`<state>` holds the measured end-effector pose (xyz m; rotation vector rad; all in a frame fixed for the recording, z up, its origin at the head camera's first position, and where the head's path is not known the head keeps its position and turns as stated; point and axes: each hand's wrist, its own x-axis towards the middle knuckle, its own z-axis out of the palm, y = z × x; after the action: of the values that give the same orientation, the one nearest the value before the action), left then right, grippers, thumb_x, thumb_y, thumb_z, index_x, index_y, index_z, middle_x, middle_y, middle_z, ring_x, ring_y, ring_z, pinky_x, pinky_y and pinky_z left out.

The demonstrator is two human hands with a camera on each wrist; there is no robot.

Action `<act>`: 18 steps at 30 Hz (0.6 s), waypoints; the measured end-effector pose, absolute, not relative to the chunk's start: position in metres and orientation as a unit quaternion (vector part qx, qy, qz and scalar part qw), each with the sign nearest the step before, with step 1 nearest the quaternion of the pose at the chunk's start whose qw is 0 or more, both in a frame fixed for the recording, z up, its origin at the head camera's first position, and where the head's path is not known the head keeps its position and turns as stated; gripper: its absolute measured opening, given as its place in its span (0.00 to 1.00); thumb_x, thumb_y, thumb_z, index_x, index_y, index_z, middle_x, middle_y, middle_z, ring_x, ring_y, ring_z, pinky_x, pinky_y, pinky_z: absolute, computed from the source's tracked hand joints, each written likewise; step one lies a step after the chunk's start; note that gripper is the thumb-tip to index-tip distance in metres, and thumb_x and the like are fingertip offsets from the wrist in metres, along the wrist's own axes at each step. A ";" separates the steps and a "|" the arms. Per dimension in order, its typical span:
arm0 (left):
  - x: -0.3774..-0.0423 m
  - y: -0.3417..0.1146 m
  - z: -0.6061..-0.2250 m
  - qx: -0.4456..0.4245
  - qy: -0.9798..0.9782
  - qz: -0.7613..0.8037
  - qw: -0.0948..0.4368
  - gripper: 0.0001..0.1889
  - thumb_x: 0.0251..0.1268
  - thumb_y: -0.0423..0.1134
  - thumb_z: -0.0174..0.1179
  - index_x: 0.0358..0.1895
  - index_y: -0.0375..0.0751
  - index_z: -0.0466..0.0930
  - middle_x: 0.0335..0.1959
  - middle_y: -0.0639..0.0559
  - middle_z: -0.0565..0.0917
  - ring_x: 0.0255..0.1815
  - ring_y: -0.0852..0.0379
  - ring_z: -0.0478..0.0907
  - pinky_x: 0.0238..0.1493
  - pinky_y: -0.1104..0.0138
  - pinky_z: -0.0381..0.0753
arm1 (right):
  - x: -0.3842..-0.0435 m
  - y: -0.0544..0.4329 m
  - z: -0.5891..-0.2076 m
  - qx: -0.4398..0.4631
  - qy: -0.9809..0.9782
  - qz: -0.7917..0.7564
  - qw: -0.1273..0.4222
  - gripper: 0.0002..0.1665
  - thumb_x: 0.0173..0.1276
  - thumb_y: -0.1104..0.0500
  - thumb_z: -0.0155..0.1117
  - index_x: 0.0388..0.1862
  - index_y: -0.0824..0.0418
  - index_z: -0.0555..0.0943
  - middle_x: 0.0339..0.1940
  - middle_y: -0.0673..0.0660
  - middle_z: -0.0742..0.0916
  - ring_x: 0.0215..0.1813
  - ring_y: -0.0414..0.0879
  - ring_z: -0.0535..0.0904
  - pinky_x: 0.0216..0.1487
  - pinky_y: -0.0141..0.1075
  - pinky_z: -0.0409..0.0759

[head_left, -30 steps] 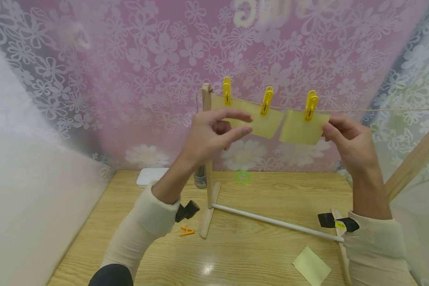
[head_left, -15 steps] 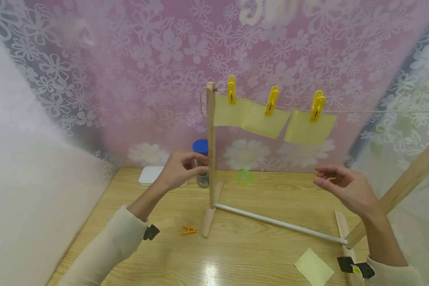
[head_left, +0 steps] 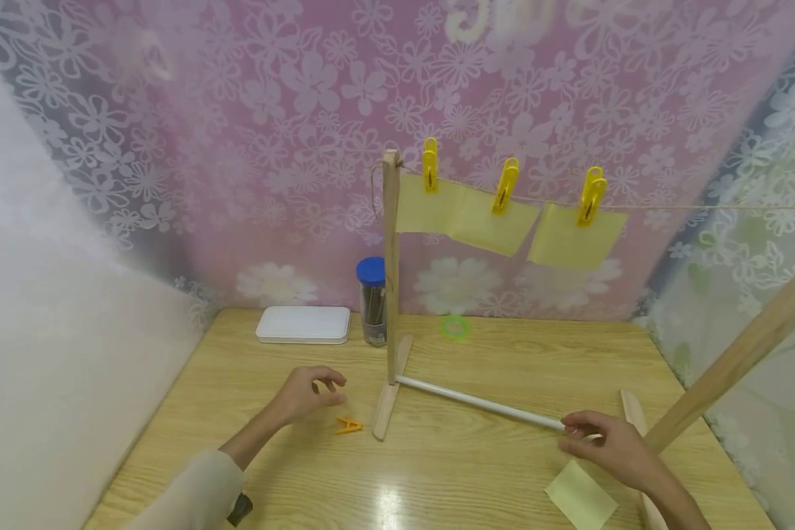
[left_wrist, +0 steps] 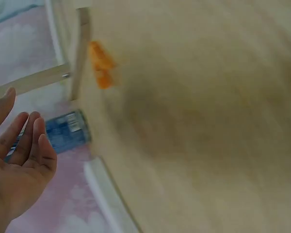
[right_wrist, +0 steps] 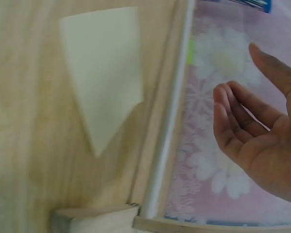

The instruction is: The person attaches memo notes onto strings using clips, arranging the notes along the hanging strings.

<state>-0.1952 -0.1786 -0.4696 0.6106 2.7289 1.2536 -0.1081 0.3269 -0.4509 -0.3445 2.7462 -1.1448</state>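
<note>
My left hand (head_left: 302,395) hovers over the table just behind an orange clothespin (head_left: 349,425), its fingers loosely bent around nothing. In the left wrist view the same clothespin (left_wrist: 102,64) lies apart from the fingers. On the other side, my right hand (head_left: 603,447) hangs above a loose yellow paper square (head_left: 581,495) and holds nothing; the right wrist view has the paper (right_wrist: 105,73) flat on the table. Three yellow clothespins (head_left: 505,185) pin yellow paper squares (head_left: 578,237) to a string (head_left: 695,207).
The string runs from a wooden post (head_left: 391,272) toward a slanting wooden post (head_left: 735,353) at right. A white rod (head_left: 480,403) joins their feet. Behind stand a blue-lidded jar (head_left: 373,302) and a white flat case (head_left: 303,324). A green tape ring (head_left: 455,327) lies at the back.
Both hands have come down from the hanging papers toward the table. The right hand has let go of the rightmost paper's edge. The left has moved down and left toward the orange clothespin.
</note>
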 end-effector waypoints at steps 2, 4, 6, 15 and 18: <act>-0.191 -0.182 -0.484 0.198 0.887 0.413 0.057 0.15 0.55 0.41 0.68 0.45 0.37 0.83 0.40 0.50 0.86 0.39 0.57 0.78 0.37 0.70 0.77 | -0.106 0.329 -0.459 -0.102 0.920 -0.365 0.098 0.28 0.62 0.51 0.67 0.53 0.71 0.76 0.44 0.60 0.85 0.40 0.36 0.80 0.38 0.29 0.81; -0.189 -0.183 -0.496 0.196 0.883 0.419 0.079 0.18 0.54 0.41 0.69 0.46 0.35 0.82 0.41 0.48 0.85 0.40 0.54 0.78 0.39 0.68 0.78 | -0.104 0.333 -0.465 -0.089 0.925 -0.350 0.116 0.31 0.58 0.51 0.70 0.52 0.73 0.76 0.44 0.62 0.85 0.41 0.43 0.81 0.39 0.32 0.82; -0.187 -0.183 -0.505 0.193 0.881 0.421 0.096 0.21 0.51 0.42 0.71 0.47 0.35 0.81 0.43 0.46 0.85 0.43 0.52 0.78 0.42 0.64 0.80 | -0.103 0.335 -0.471 -0.067 0.933 -0.332 0.124 0.35 0.52 0.50 0.74 0.51 0.73 0.77 0.43 0.61 0.85 0.42 0.48 0.81 0.40 0.37 0.82; -0.184 -0.178 -0.520 0.194 0.891 0.397 0.107 0.26 0.42 0.42 0.75 0.47 0.35 0.81 0.44 0.46 0.83 0.44 0.52 0.79 0.45 0.60 0.81 | -0.102 0.337 -0.491 -0.072 0.952 -0.269 0.127 0.29 0.40 0.50 0.79 0.36 0.65 0.78 0.30 0.52 0.78 0.32 0.40 0.69 0.32 0.29 0.72; -0.185 -0.176 -0.523 0.192 0.900 0.379 0.097 0.21 0.43 0.41 0.75 0.43 0.39 0.83 0.41 0.50 0.82 0.41 0.56 0.77 0.42 0.65 0.79 | -0.101 0.335 -0.493 -0.073 0.953 -0.270 0.117 0.28 0.38 0.54 0.81 0.34 0.65 0.77 0.27 0.52 0.76 0.30 0.40 0.67 0.30 0.28 0.69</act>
<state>-0.1854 -0.1764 -0.5229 0.5675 2.6642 1.1229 -0.1015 0.3351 -0.4928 -0.2142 2.7898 -0.7891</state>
